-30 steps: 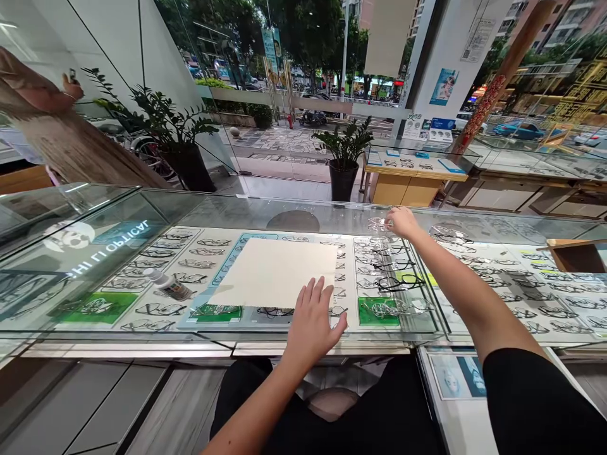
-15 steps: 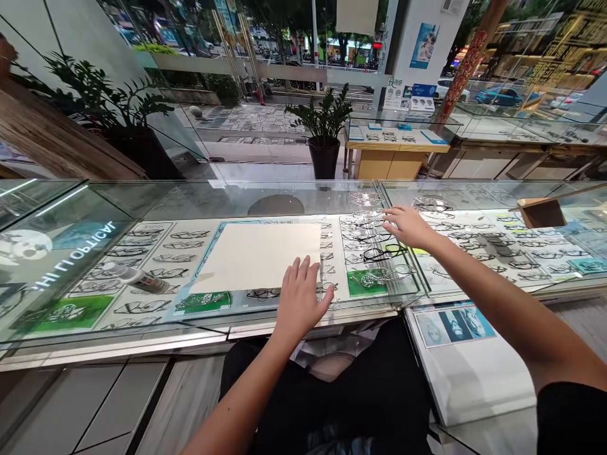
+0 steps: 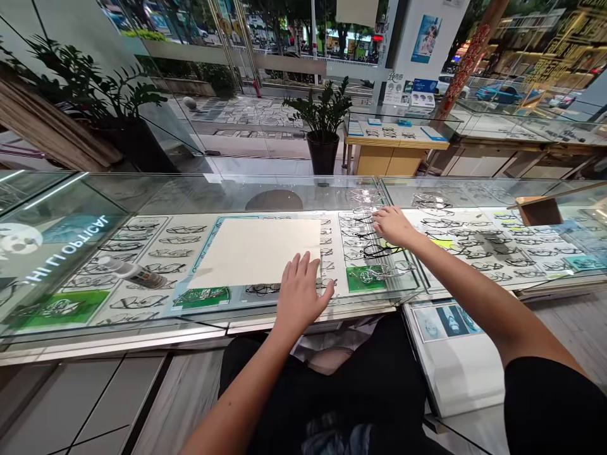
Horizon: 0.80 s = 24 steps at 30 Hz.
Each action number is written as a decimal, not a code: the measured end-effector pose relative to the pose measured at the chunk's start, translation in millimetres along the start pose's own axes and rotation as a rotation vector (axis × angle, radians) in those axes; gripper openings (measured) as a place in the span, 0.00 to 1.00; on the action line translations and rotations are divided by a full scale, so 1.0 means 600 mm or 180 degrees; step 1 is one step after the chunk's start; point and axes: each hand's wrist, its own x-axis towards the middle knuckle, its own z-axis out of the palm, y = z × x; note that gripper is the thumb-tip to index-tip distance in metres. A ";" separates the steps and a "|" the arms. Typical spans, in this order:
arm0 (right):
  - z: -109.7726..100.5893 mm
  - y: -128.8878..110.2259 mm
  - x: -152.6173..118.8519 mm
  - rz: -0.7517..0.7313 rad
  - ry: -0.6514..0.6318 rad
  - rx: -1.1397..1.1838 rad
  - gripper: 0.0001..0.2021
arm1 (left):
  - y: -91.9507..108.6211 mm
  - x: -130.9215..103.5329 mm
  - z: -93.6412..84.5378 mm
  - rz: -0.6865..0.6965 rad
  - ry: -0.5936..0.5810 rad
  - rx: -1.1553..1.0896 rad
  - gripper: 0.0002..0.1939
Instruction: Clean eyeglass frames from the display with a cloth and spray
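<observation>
My left hand (image 3: 301, 284) lies flat with its fingers spread over the lower right corner of a cream cloth (image 3: 256, 251). The cloth, with a zigzag edge, is laid out on a glass display counter (image 3: 199, 194). To the right, my right hand (image 3: 394, 226) reaches out, fingers extended, beside a column of eyeglasses (image 3: 379, 251) on the glass. Its fingertips are close to a dark pair; whether they touch is unclear. No object shows in either hand. A white spray bottle (image 3: 135, 273) lies on its side left of the cloth.
Rows of eyeglasses (image 3: 183, 239) show under the glass. Near the far right stands a brown box-like holder (image 3: 539, 211). An open white drawer or panel with pictures (image 3: 467, 373) is by my right leg. Beyond the counter are a potted plant (image 3: 323, 151) and a small display table (image 3: 396, 144).
My right hand has shifted slightly left towards the dark eyeglasses, its arm coming along. The left hand stays on the cloth. The whole view has shifted a little.
</observation>
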 end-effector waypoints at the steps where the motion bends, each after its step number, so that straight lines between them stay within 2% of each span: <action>1: 0.001 0.000 0.003 0.0002 0.0022 0.0005 0.22 | 0.000 0.000 0.000 0.0002 -0.0008 0.0012 0.30; 9: 0.001 0.002 0.034 0.0139 -0.0072 0.0046 0.20 | -0.001 0.001 -0.001 0.0026 -0.0029 0.0058 0.30; 24: 0.009 0.009 0.063 0.0332 -0.0079 0.0154 0.23 | 0.000 0.000 -0.004 -0.0013 -0.0100 0.0127 0.31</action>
